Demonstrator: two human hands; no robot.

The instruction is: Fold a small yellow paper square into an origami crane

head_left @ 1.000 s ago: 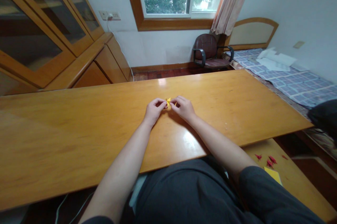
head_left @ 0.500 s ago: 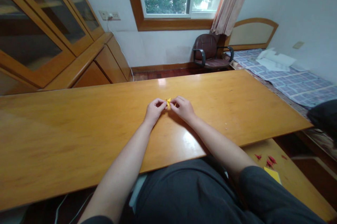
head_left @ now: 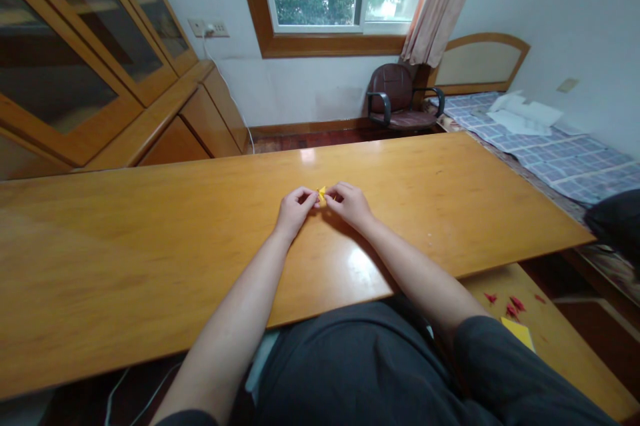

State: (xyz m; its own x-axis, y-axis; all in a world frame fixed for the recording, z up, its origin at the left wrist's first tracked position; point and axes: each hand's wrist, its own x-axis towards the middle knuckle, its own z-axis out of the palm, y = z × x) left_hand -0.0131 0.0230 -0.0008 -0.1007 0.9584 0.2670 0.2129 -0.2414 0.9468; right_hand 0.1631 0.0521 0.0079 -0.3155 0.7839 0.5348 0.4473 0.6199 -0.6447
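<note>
A small folded yellow paper figure (head_left: pixel 321 193), which looks like an origami crane, is held between my two hands just above the wooden table (head_left: pixel 150 246). My left hand (head_left: pixel 296 211) pinches its left side between thumb and fingers. On the other side, my right hand (head_left: pixel 350 203) grips it the same way, thumb against fingertips. Much of the paper is hidden behind the fingertips, so its exact folds are hard to make out.
At the lower right, a lower wooden surface (head_left: pixel 560 346) carries several small red folded paper figures (head_left: pixel 517 305) and yellow paper (head_left: pixel 519 333). Beyond the table stand a brown armchair (head_left: pixel 397 93) and a bed (head_left: pixel 560 153). A glass-fronted cabinet (head_left: pixel 100 99) is on the left.
The yellow paper figure has shifted and turned very slightly between my fingertips. Both hands keep their pinch and stay almost in place.
</note>
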